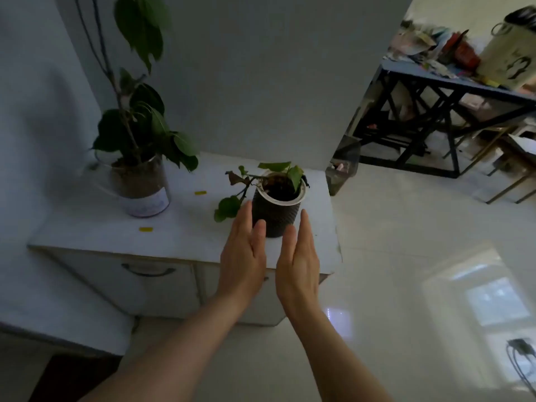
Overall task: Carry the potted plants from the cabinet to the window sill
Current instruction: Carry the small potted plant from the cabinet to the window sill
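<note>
Both hands are open and flat, palms turned toward each other, so the grip is wide and holds nothing. The left hand (243,250) and the right hand (298,256) reach forward with bare forearms, one on each side of a small dark ribbed pot (275,211); the fingertips are just beside its wall, and whether they touch it I cannot tell. This pot has a white rim, dark soil and a thin plant with a few green leaves and one brown leaf. It stands near the right front corner of the white cabinet (179,233). A taller plant in a clear jar (140,187) stands on the same top, at the back left, well apart from the small pot.
</note>
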Tool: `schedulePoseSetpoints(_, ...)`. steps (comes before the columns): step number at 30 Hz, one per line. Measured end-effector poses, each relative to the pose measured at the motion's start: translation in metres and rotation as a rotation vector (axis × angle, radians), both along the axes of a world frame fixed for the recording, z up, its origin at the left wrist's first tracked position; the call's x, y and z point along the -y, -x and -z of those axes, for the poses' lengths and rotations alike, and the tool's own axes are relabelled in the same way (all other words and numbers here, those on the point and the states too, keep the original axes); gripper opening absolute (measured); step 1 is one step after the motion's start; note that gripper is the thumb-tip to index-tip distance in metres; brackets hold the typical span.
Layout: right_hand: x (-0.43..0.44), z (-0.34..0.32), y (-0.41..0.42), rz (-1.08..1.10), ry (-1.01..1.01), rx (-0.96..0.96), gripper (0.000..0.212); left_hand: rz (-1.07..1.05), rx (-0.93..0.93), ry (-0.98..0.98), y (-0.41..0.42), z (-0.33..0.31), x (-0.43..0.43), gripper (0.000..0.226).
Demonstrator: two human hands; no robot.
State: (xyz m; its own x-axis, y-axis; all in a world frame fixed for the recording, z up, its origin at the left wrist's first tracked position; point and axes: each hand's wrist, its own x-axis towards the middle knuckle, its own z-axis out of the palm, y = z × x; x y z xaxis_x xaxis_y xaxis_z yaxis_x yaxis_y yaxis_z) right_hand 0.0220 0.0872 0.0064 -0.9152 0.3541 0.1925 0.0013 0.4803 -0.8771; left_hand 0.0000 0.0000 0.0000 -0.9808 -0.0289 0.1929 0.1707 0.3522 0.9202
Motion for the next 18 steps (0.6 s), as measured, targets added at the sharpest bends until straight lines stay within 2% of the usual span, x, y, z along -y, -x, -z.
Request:
schedulePoseSetpoints(5, -0.010, 0.036, 0.037, 0.067, 0.157, 0.037, 0.051, 0.065, -0.058, -0.069, 0.040, 0.036, -0.013, 0.044)
schedulePoseSetpoints(8, -0.017, 0.058, 0.058, 0.077, 0.220, 0.017, 0.051, 0.071, -0.053, -0.156, 0.059, 0.057, -0.020, 0.043)
schedulePoseSetpoints(12, -0.018, 0.068, 0.079, 0.059, 0.243, -0.063, 0.047, 0.108, -0.069, -0.195, 0.087, 0.069, -0.022, 0.059)
schedulePoseSetpoints(18, -0.022, 0.074, 0.098, 0.054, 0.284, -0.142, 0.039, 0.159, -0.136, -0.140, 0.114, 0.073, -0.020, 0.106)
